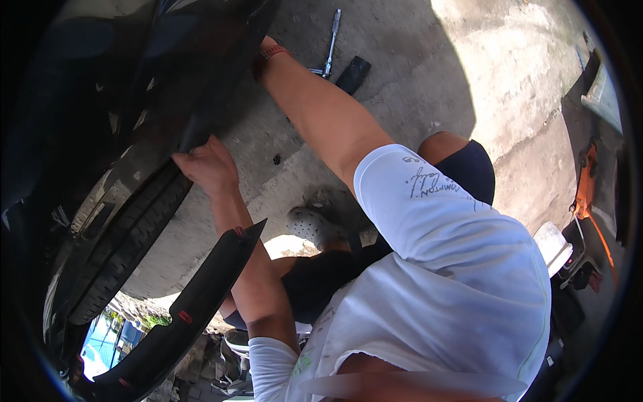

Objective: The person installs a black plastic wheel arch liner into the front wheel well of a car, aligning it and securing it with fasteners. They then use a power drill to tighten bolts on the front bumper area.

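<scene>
A dark, glossy car body (147, 67) fills the upper left, with a black tyre (134, 241) under its wheel arch. My left hand (211, 167) is at the lower edge of the body panel above the tyre, thumb and fingers closed on that edge. My right arm stretches up and forward. Its wrist wears a red band, and the right hand (266, 48) mostly disappears behind the car body, so its fingers are hidden. A long black curved trim strip (194, 295) with red clips hangs by my left forearm, one end near the wheel.
On the concrete ground (395, 47) lie a chrome ratchet wrench (332, 43) and a black cylindrical object (353, 75). A grey clog (311, 224) shows on my foot. An orange tool, perhaps a jack (586, 177), stands far right beside other clutter.
</scene>
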The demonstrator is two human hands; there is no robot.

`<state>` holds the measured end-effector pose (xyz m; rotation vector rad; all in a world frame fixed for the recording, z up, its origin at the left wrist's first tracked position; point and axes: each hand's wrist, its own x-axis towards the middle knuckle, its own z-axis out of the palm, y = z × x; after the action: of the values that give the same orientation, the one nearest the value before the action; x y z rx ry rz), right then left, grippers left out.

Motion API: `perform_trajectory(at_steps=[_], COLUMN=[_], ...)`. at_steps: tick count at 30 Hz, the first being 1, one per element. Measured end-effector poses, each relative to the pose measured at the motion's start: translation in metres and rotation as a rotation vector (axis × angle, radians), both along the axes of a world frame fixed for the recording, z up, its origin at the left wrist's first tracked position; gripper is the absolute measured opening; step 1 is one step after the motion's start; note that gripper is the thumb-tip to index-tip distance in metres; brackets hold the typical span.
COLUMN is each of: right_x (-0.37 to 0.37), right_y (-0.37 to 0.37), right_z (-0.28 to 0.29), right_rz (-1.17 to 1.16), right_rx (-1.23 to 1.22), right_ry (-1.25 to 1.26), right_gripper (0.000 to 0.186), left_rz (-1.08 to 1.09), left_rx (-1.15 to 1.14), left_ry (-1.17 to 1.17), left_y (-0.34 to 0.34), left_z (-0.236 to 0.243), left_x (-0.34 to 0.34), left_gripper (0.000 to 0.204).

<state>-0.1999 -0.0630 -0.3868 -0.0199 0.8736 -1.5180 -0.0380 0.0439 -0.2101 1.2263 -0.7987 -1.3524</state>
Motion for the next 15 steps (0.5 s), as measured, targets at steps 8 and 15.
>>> perform_trajectory(at_steps=[8,15], right_x=[-0.048,-0.215], right_y=[0.062,0.15], right_z=[-0.005,0.02], right_rz=[0.35,0.38], right_rx=[0.437,0.866], right_ry=[0.705,1.001], right_gripper=[0.061,0.067], left_rz=[-0.009,-0.164], left_rx=[-0.035,-0.223], left_ry=[0.164,-0.5], left_y=[0.001,0.019], left_z=[0.0,0.003], left_x=[-0.003,-0.004], left_gripper=[0.052,0.086])
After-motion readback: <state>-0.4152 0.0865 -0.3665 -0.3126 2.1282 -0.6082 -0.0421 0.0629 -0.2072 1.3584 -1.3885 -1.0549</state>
